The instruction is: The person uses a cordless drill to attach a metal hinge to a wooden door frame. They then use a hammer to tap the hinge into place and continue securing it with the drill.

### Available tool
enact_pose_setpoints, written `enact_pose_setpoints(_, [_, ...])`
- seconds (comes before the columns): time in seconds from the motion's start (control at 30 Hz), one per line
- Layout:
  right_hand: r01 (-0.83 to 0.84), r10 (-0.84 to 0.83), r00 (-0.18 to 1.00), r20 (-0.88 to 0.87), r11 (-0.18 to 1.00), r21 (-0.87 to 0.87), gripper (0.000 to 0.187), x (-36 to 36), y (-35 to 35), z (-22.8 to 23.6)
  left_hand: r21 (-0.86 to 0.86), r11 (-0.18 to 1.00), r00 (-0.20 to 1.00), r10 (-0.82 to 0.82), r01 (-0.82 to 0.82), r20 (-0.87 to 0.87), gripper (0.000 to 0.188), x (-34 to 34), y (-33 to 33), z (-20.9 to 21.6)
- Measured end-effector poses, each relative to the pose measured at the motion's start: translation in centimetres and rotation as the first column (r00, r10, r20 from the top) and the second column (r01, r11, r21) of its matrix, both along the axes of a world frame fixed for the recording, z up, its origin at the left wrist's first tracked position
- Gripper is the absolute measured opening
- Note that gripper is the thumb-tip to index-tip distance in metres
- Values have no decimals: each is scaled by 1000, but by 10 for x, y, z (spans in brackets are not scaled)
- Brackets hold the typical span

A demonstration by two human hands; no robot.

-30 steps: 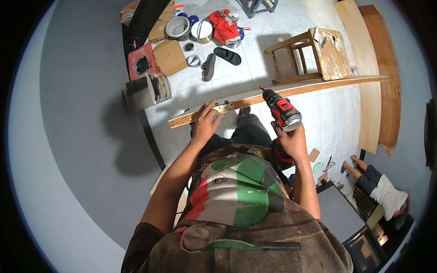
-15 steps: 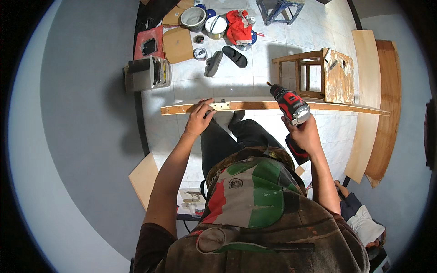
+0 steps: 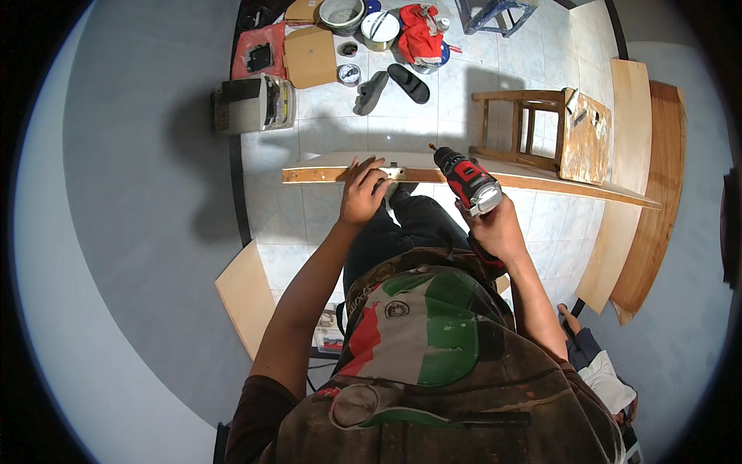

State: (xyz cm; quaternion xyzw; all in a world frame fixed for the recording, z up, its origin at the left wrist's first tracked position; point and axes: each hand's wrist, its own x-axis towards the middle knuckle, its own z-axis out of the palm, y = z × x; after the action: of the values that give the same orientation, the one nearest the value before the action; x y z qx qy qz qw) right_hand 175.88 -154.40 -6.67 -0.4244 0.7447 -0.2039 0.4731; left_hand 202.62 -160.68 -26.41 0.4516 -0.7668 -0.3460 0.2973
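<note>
A long wooden panel (image 3: pixel 309 175) stands on edge across in front of me, its narrow orange-brown edge facing up. My left hand (image 3: pixel 363 197) is closed over that edge, fingers reaching across it. Right beside the fingers, a pale metal plate (image 3: pixel 395 174) sits on the edge, partly covered by them. In my right hand (image 3: pixel 495 229) is a red and black cordless drill (image 3: pixel 468 179), gripped by its handle. The drill's bit (image 3: pixel 433 147) points up and to the left, beyond the panel's edge, and does not appear to touch the plate.
A paint-worn wooden stool (image 3: pixel 587 143) lies on its side behind the panel at right. Boards (image 3: pixel 627 155) lean along the right wall. Sandals (image 3: pixel 408 83), buckets (image 3: pixel 380 32) and cardboard (image 3: pixel 311 59) lie farther off. Another person (image 3: pixel 607 379) is at lower right.
My left hand has shifted right along the panel's edge, covering more of the plate. The drill has moved left, nearer to the plate. The view has shifted slightly.
</note>
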Motion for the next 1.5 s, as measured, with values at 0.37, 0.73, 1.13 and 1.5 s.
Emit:
enact_pose_setpoints(0.37, [80, -79, 996, -48, 997, 11, 36, -21, 30, -12, -16, 997, 993, 81, -80, 84, 12, -14, 5, -2])
enact_pose_setpoints(0.73, [92, -93, 996, -19, 995, -35, 31, -33, 48, -9, -88, 994, 977, 82, -66, 195, 11, -17, 10, -10])
enact_pose_setpoints(1.13, [-99, 99, 995, 4, 995, 13, 53, -18, 42, 1, -107, 987, 983, 134, -121, 123, 18, -11, 16, -12])
enact_pose_setpoints(1.5, [-226, 228, 974, -9, 972, 67, 58, 1, 25, -5, -39, 990, 989, 139, -138, 53, 22, -11, 14, -8])
